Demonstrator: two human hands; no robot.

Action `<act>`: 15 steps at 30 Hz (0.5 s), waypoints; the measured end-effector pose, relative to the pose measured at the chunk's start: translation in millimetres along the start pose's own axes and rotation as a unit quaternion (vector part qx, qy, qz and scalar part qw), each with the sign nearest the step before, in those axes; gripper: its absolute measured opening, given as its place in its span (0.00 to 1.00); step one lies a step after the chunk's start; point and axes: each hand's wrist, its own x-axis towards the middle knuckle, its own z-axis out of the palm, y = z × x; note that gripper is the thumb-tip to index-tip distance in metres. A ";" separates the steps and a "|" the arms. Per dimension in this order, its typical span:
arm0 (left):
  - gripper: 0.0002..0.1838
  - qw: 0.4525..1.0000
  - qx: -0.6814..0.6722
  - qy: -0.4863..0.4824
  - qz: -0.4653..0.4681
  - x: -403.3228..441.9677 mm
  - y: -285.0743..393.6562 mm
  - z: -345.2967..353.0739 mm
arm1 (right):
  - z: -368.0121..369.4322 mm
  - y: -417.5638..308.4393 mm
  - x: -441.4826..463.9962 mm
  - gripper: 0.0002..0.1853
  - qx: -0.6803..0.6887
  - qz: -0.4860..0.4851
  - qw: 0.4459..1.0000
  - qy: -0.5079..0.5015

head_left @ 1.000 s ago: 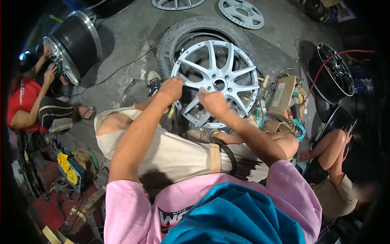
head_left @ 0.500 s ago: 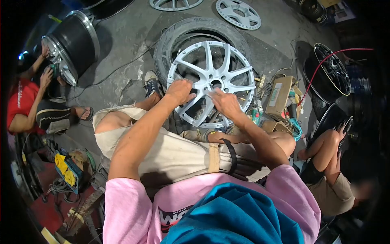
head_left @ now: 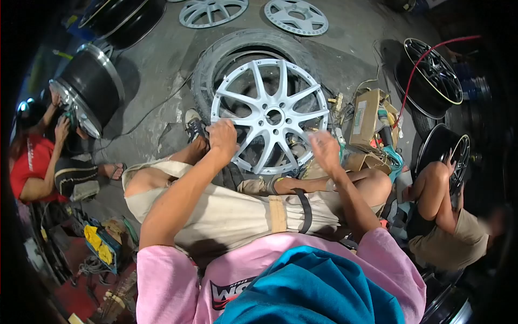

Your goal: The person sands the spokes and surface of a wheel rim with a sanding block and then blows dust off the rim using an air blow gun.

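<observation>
A pale grey primed multi-spoke wheel face (head_left: 274, 100) rests on top of a worn tire (head_left: 205, 73) in front of my crossed legs. My left hand (head_left: 222, 141) is at the near left part of its rim, fingers curled over the edge. My right hand (head_left: 325, 148) is beside the near right rim, smeared by motion. Its fingers look bent, but whether it touches the rim or holds anything cannot be made out. Dark things show between the spokes, inside the tire.
More wheel faces (head_left: 297, 17) lie beyond the tire. At right, a cardboard box (head_left: 364, 123) holds a power tool (head_left: 384, 127); a red hose (head_left: 418, 65) passes behind. One person (head_left: 38, 167) handles a wheel barrel (head_left: 94, 81) at left; another (head_left: 453, 237) sits by wheels at right.
Both my hands have moved outward from the spokes near the hub, the left to the left rim, the right to the right rim. The view has shifted slightly.
</observation>
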 end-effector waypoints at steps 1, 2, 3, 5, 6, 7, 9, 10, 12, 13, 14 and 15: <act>0.50 0.998 -0.043 -0.039 0.010 -1.1 -1.4 -0.2 | -8.5 6.2 5.6 0.11 0.003 0.005 1.000 0.007; 0.35 0.993 -0.090 -0.048 0.058 -5.3 -4.3 0.6 | -15.1 12.9 10.0 0.12 -0.012 0.068 0.998 0.006; 0.35 0.994 -0.080 -0.047 0.062 -8.7 -2.4 4.8 | -18.6 18.6 11.8 0.12 -0.025 0.131 0.991 0.004; 0.27 0.985 -0.146 -0.022 0.089 -6.6 3.4 23.0 | -4.6 35.6 6.3 0.13 -0.013 0.141 0.990 0.007; 0.26 0.982 -0.164 -0.029 0.088 -1.4 5.8 29.3 | 9.1 47.6 0.8 0.13 0.009 0.105 0.994 -0.012; 0.26 0.982 -0.161 -0.026 0.091 3.4 6.7 28.0 | 12.7 47.0 -0.1 0.14 0.030 0.068 0.997 -0.032; 0.27 0.976 -0.181 -0.071 0.097 10.8 6.6 26.9 | 22.7 45.7 -5.2 0.16 0.008 0.090 0.994 -0.058; 0.30 0.972 -0.192 -0.093 0.097 14.9 6.8 24.9 | 28.3 47.1 -7.5 0.16 -0.015 0.102 0.994 -0.045; 0.31 0.970 -0.203 -0.087 0.099 25.1 9.5 33.9 | 30.8 55.6 -5.5 0.19 -0.011 0.132 0.989 -0.070; 0.32 0.968 -0.214 -0.083 0.101 33.8 11.4 44.0 | 33.5 61.8 -4.9 0.19 -0.011 0.135 0.989 -0.064; 0.33 0.968 -0.222 -0.053 0.105 46.9 12.1 65.6 | 36.9 68.5 -4.5 0.22 -0.002 0.138 0.987 -0.080; 0.33 0.968 -0.218 -0.051 0.110 51.6 12.7 60.0 | 35.6 68.3 -3.4 0.24 0.007 0.142 0.985 -0.095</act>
